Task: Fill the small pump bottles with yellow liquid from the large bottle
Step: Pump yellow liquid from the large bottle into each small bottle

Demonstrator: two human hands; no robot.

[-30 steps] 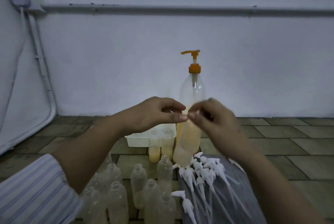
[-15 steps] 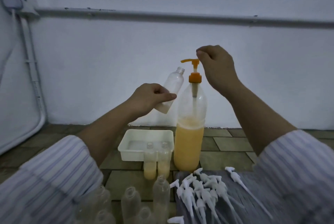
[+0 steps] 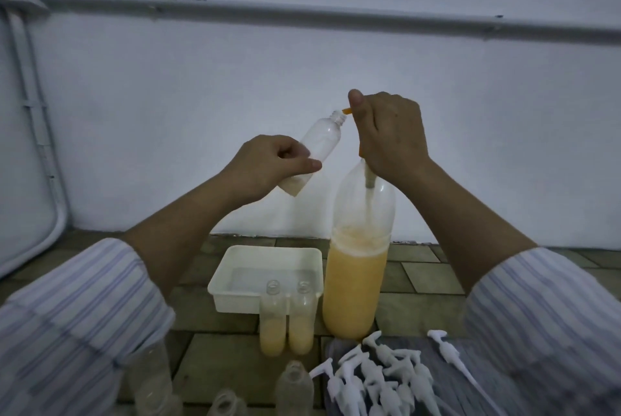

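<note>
Small bottle [image 3: 321, 140]: tilted, mouth at orange spout [image 3: 346, 110], gripped by left hand [image 3: 268, 165]. Right hand [image 3: 389, 133]: fingers curled over pump of large bottle [image 3: 358, 268] (half full, on floor).

Two bare hands, left hand [image 3: 268, 163], right hand [image 3: 391, 133], forearms uncovered. Loose sleeves [image 3: 84, 308] pushed up near elbows: white fabric, thin bluish-purple stripes.
</note>
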